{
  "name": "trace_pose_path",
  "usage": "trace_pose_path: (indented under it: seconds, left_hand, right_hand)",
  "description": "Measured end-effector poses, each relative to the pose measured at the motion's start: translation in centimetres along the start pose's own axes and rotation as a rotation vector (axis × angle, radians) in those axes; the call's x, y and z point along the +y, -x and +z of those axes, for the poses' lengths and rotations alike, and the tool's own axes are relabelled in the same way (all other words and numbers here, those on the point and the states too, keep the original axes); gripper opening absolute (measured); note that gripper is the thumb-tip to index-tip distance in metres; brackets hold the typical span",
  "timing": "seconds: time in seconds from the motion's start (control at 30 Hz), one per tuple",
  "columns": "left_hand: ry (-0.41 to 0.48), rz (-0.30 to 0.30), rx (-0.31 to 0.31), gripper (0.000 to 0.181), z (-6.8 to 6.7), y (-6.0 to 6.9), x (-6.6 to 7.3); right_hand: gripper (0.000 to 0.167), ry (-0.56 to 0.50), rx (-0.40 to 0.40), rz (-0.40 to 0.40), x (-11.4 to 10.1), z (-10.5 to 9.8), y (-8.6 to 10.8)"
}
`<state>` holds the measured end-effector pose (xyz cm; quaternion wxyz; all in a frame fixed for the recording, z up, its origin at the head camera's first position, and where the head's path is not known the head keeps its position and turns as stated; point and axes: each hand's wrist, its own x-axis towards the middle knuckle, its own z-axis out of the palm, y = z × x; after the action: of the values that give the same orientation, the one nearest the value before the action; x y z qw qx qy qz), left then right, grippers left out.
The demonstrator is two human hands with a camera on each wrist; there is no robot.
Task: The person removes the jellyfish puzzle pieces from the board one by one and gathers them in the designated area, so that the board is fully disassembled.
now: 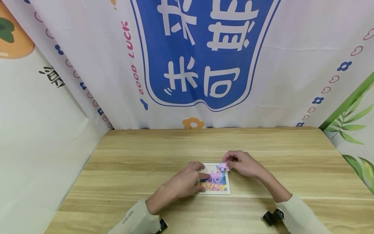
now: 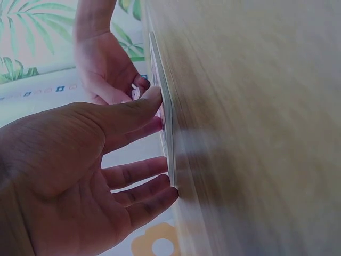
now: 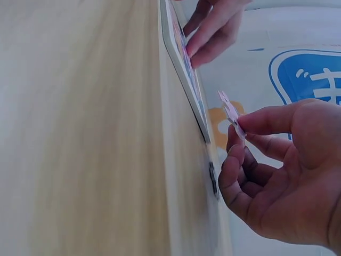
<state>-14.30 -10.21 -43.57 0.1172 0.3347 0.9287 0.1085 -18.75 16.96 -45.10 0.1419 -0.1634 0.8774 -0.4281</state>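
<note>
A small flat jigsaw puzzle point(image 1: 216, 186) with a white border lies on the table, its picture pink, blue and yellow. My left hand point(image 1: 187, 180) rests over its left side, fingers spread. The index fingertip touches the picture, while the thumb and other fingers lie along the border; the left wrist view shows the left hand point(image 2: 80, 176) at the board's edge. Between thumb and fingers, my right hand point(image 1: 243, 164) pinches a pink puzzle piece point(image 1: 223, 167) above the upper right corner. The piece point(image 3: 232, 116) is held tilted, clear of the board, in the right wrist view.
The wooden table point(image 1: 140, 152) surrounds the puzzle and ends at a printed white curtain point(image 1: 292, 65) behind. A small dark object point(image 3: 213, 180) shows beyond the board in the right wrist view; its kind is unclear. Black wrist mounts point(image 1: 273, 217) sit at the sleeves.
</note>
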Motion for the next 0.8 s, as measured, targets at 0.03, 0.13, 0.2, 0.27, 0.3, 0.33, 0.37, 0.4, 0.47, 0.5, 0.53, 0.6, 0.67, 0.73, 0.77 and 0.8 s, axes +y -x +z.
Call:
trace_pose_path:
  seconds: [0.03,0.13,0.2,0.27,0.3,0.33,0.37,0.4,0.47,0.5,0.53,0.6,0.67,0.73,0.77,0.8]
  left_hand:
    - [0.000,-0.001,-0.001,0.049,0.0,0.0,0.0]
    - [-0.001,-0.007,-0.007,0.049,0.1,0.0,0.1]
    - [-0.005,-0.010,-0.008,0.048,0.1,0.0,0.1]
    - [-0.010,-0.009,-0.007,0.048,0.2,0.0,0.1]
    - [-0.012,-0.008,-0.005,0.048,0.2,0.0,0.1]
    - [-0.013,-0.007,-0.004,0.047,0.2,0.0,0.1]
    - [-0.013,-0.005,-0.002,0.047,0.3,0.0,0.1]
    - [-0.013,-0.003,-0.001,0.047,0.3,0.0,0.1]
    - [-0.010,-0.004,0.001,0.048,0.3,0.0,0.1]
    - [-0.009,-0.004,0.000,0.048,0.3,0.0,0.1]
    - [-0.008,-0.005,0.000,0.048,0.3,0.0,0.1]
    - [-0.005,-0.007,-0.001,0.048,0.2,0.0,0.1]
    - [-0.004,-0.009,-0.001,0.048,0.2,0.0,0.1]
    - [-0.001,-0.011,0.000,0.048,0.2,0.0,0.1]
    - [0.001,-0.012,0.000,0.048,0.2,0.0,0.1]
    - [0.003,-0.012,0.000,0.047,0.1,0.0,0.1]
  right_hand:
    - [0.014,0.001,0.002,0.000,0.1,-0.2,0.1]
    - [0.014,0.004,0.007,-0.001,0.5,-0.7,0.6]
    - [0.014,0.005,0.010,-0.001,0.8,-1.1,1.0]
    - [0.013,0.005,0.015,0.002,1.2,-1.6,1.4]
    - [0.013,0.004,0.016,0.005,1.4,-1.8,1.6]
    - [0.013,0.002,0.017,0.009,1.6,-2.0,1.8]
    - [0.013,0.003,0.020,0.012,1.8,-2.2,1.9]
    - [0.013,0.007,0.024,0.016,2.0,-2.4,2.1]
    - [0.014,0.018,0.033,0.021,2.3,-2.8,2.5]
    - [0.014,0.023,0.037,0.022,2.5,-3.0,2.6]
    - [0.014,0.031,0.040,0.021,2.7,-3.2,2.7]
    - [0.015,0.040,0.045,0.022,3.0,-3.5,3.0]
    - [0.014,0.041,0.046,0.025,3.2,-3.8,3.3]
    - [0.014,0.042,0.046,0.031,3.3,-4.1,3.5]
    - [0.014,0.042,0.047,0.033,3.4,-4.3,3.7]
    - [0.014,0.045,0.049,0.036,3.5,-4.4,3.8]
